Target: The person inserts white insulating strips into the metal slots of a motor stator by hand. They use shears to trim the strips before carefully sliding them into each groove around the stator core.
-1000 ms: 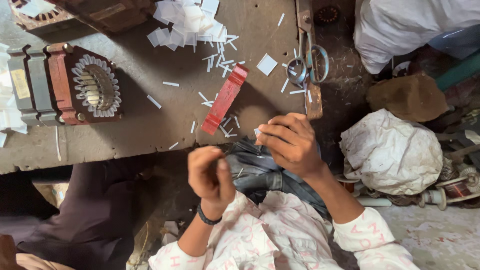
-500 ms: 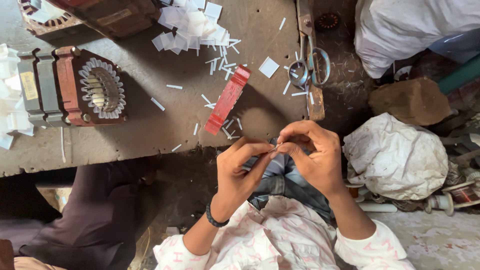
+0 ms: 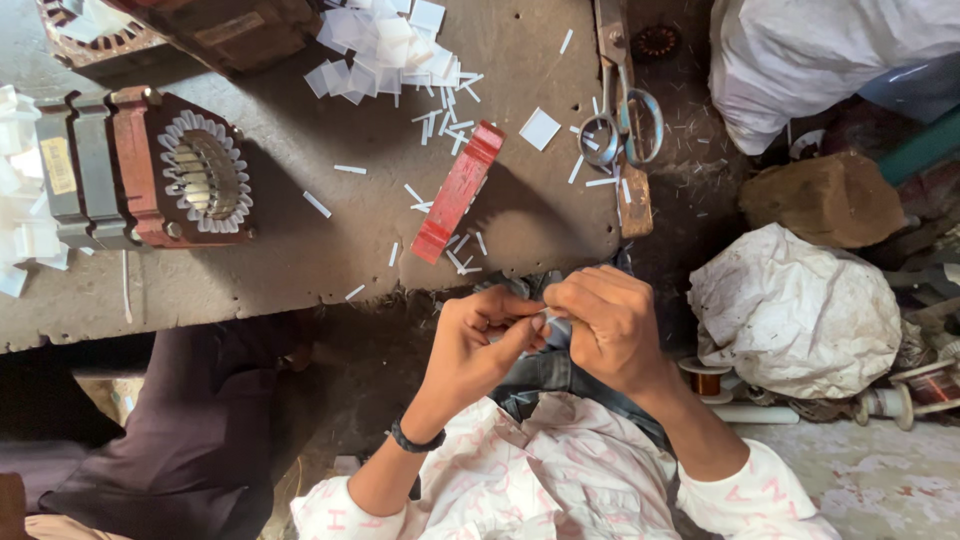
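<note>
My left hand (image 3: 478, 340) and my right hand (image 3: 605, 322) meet in front of my lap, just below the edge of the grey worktable (image 3: 300, 250). Their fingertips pinch a small white paper piece (image 3: 547, 312) between them; most of it is hidden by the fingers. A black band circles my left wrist. On the table above the hands lies a red metal bar (image 3: 458, 192) among scattered white paper strips (image 3: 440, 110). Farther left sits a red motor stator (image 3: 175, 170) with white paper liners in its slots.
Scissors (image 3: 625, 115) lie at the table's right edge beside a white paper square (image 3: 540, 128). A heap of cut white papers (image 3: 385, 45) is at the top. A white cloth bundle (image 3: 795, 310), a brown block (image 3: 820, 198) and copper wire spools (image 3: 705, 380) stand at right. Another person in white (image 3: 820, 50) is at top right.
One second ago my hands were apart, the left fist lower. They came together at the table's edge and now pinch the small paper piece jointly.
</note>
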